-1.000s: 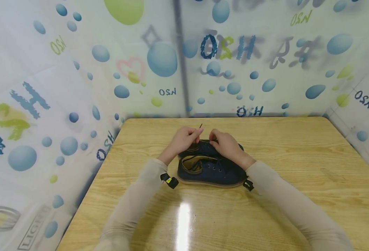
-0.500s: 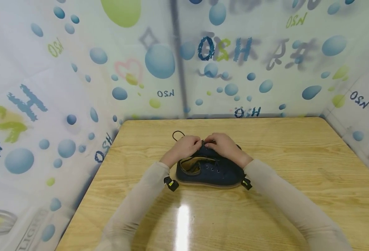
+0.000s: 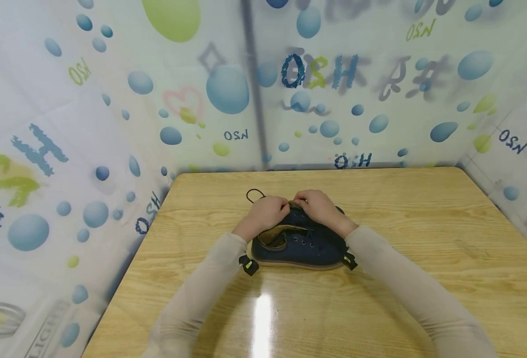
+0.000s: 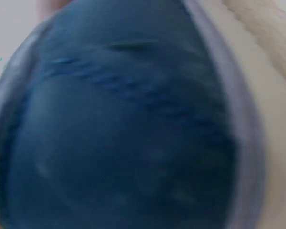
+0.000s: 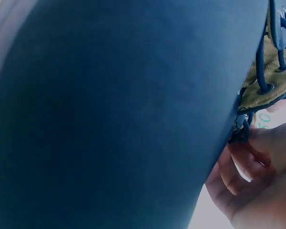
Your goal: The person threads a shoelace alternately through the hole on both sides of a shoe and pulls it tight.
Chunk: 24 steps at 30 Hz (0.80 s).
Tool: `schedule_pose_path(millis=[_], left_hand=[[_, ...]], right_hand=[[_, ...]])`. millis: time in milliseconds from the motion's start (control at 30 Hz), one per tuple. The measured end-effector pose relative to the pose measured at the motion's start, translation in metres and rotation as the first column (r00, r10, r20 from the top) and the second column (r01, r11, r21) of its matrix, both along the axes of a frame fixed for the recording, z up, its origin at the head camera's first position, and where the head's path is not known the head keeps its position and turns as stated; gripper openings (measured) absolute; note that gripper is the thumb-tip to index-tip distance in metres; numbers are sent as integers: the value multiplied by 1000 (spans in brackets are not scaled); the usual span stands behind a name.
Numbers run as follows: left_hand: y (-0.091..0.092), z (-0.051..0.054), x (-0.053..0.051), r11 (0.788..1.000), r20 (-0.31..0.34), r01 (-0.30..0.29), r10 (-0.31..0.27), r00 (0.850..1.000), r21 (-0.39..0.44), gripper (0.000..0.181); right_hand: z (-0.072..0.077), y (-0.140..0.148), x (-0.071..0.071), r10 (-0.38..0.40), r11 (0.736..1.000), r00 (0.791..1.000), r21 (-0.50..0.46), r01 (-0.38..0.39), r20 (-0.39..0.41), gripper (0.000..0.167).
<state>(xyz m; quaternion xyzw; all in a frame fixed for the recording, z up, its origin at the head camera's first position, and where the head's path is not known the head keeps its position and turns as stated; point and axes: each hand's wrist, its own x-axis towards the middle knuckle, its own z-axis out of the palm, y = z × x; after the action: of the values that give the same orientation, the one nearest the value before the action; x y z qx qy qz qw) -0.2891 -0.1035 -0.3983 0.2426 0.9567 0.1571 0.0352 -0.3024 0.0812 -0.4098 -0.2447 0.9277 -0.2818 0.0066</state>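
Note:
Two dark blue lace-up shoes lie side by side in the head view, the near shoe (image 3: 310,251) with its opening to the left. My hands meet over the far shoe (image 3: 297,217), which they partly cover. The left hand (image 3: 266,214) has its fingers curled at the eyelets, and a loop of black shoelace (image 3: 255,189) sticks out behind it. Across from it, the right hand (image 3: 319,206) pinches the lace at the eyelet edge, as the right wrist view shows its fingers (image 5: 243,162) there. The left fingertips' exact grip is hidden. Blue shoe heel (image 4: 124,143) fills the left wrist view.
The shoes rest on a wooden table (image 3: 402,248), with light glare near its front. A white printed curtain (image 3: 227,149) stands behind the table's far edge and along both sides. Black wrist cameras hang close to the near shoe's heel and toe.
Both hands came down from above the far shoe to its eyelets. The lace end that stuck up from the left hand now loops behind it. Over the last half second they have barely moved.

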Motion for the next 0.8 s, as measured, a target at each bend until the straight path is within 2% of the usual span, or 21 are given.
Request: schedule_pose_path(millis=[100, 233, 333, 533, 800], left_hand=[[2, -1, 1, 999, -28, -22, 22, 999, -27, 38], [6, -2, -1, 994, -38, -30, 26, 999, -107, 38], [8, -2, -1, 986, -25, -34, 31, 999, -161, 37], [10, 0, 0, 981, 4, -43, 45, 999, -187, 36], [11, 1, -3, 970, 46, -9, 21, 999, -245, 38]], right_hand=[[1, 1, -1, -1, 1000, 1000, -16, 2, 12, 23], [2, 1, -1, -14, 999, 999, -46, 15, 29, 23], [1, 0, -1, -18, 999, 999, -50, 19, 34, 23], [-1, -1, 0, -22, 998, 999, -59, 24, 33, 23], [-3, 0, 1, -22, 998, 999, -65, 24, 36, 23]])
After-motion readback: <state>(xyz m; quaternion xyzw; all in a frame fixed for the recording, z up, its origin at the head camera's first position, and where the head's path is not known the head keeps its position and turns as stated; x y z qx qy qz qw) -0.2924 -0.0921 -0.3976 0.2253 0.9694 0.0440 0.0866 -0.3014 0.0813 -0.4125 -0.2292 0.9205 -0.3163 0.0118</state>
